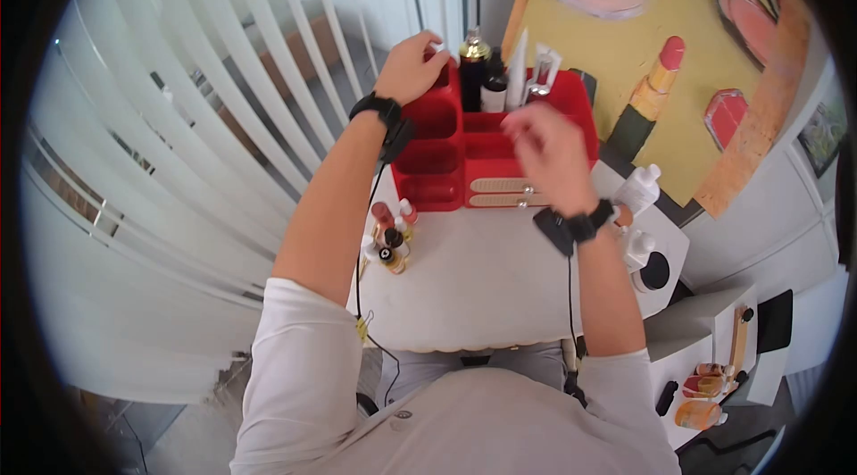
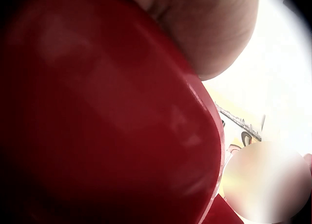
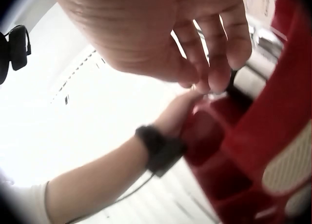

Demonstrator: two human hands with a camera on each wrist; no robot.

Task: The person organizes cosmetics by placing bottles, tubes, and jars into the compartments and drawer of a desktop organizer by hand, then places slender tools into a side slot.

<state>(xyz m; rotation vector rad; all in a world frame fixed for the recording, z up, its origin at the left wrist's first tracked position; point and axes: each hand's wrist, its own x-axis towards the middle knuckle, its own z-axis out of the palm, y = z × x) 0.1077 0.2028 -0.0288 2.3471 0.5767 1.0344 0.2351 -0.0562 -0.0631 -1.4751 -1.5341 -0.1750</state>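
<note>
A red cosmetics organizer (image 1: 463, 154) with several compartments and two woven-front drawers (image 1: 500, 185) stands on the white table. My left hand (image 1: 411, 70) reaches over its far left corner, with the fingers bent at the back compartment. In the left wrist view, the heel of this hand (image 2: 209, 34) overlaps the glossy red wall; its fingertips are hidden, and I cannot tell whether they hold something. Above the drawers hovers my right hand (image 1: 552, 158), holding nothing, its fingers loosely bent (image 3: 214, 44). Behind it stand a dark bottle with a gold collar (image 1: 474, 73), a dropper bottle (image 1: 493, 93) and a white tube (image 1: 518, 73).
Several small bottles (image 1: 391, 247) cluster at the table's left edge. White bottles (image 1: 638, 189) and a black-lidded jar (image 1: 653, 271) stand on the right. Vertical blinds (image 1: 223, 100) hang close on the left; a painted makeup board (image 1: 616, 55) leans behind. Cables hang from both wrists.
</note>
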